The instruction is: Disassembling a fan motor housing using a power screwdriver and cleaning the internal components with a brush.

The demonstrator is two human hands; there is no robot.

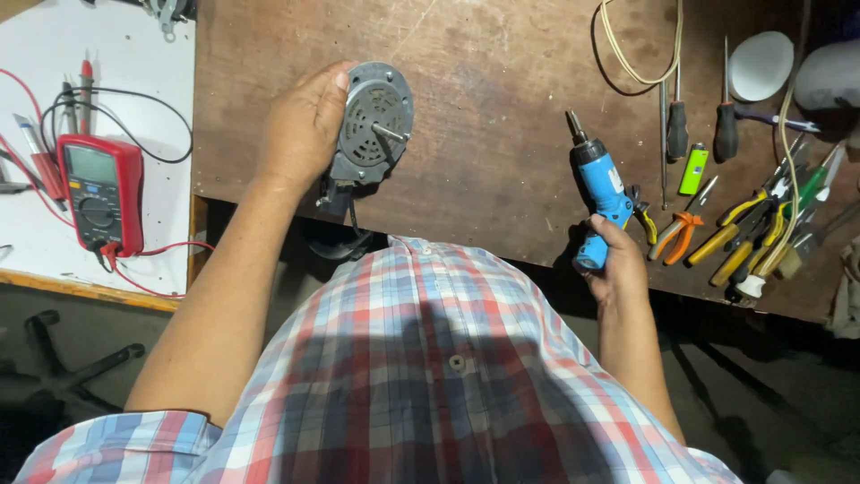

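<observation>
Your plaid shirt fills the bottom of the view, closest to you, with both forearms reaching out from it over a brown wooden bench.

At far left a red multimeter lies on a white board, its red and black leads looped around it.

Next, your left hand is closed around the left side of a motor, thumb up on its upper rim and palm against the casing. The motor is a round grey metal unit, its face slotted with vents, and a short steel shaft sticks out from the centre toward the right. A darker block sits at its lower edge, and a black cable drops from there past the bench edge. It rests near the front edge of the bench, directly right of your palm.

Further right, your right hand grips the lower handle of a blue driver, fingers wrapped shut; its bit end points up and away from you, well apart from the motor.

Beside it lie orange-handled pliers, a green lighter, screwdrivers and a heap of yellow-handled tools.
</observation>
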